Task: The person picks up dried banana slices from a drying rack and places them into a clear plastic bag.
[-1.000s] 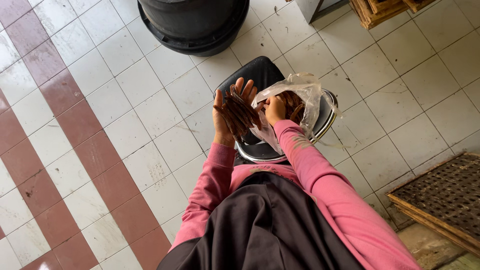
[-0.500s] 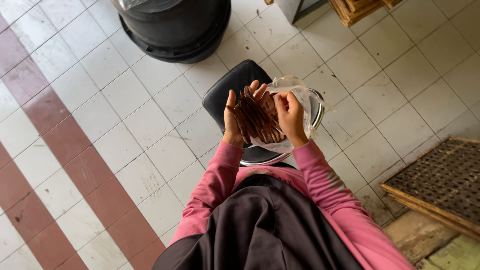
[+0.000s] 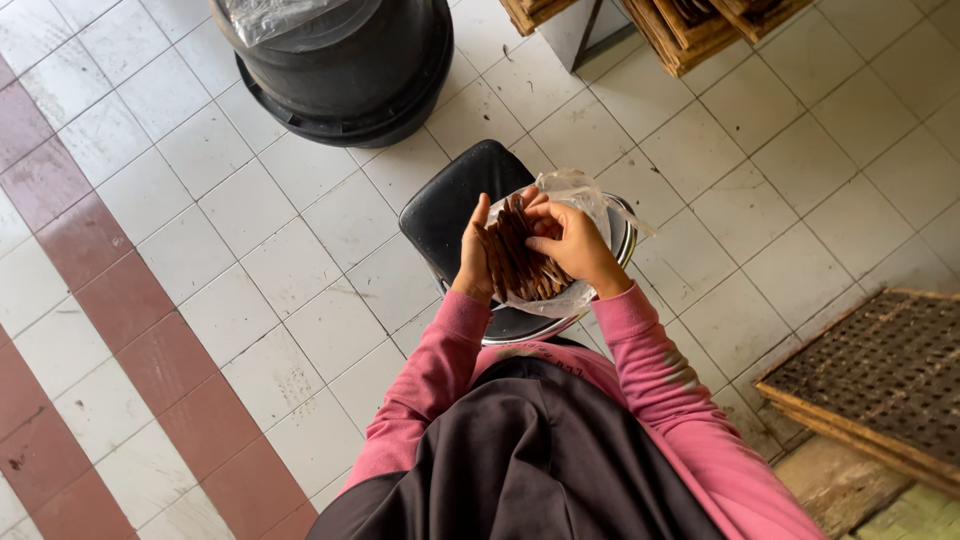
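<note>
Both hands are closed on a bundle of brown sticks (image 3: 520, 262) above a metal bowl (image 3: 622, 236) on a black stool (image 3: 448, 205). The left hand (image 3: 476, 262) cups the bundle from the side, fingers curled around it. The right hand (image 3: 572, 243) pinches the sticks and a clear plastic bag (image 3: 580, 190) around them.

Soft, even daylight fills the picture. Shadows are faint, nothing glares, and everything looks sharp, without blur.

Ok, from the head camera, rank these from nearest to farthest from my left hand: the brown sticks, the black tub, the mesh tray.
1. Brown sticks, held in the left hand.
2. Black tub, up and left on the floor.
3. Mesh tray, far right, lower edge.
</note>
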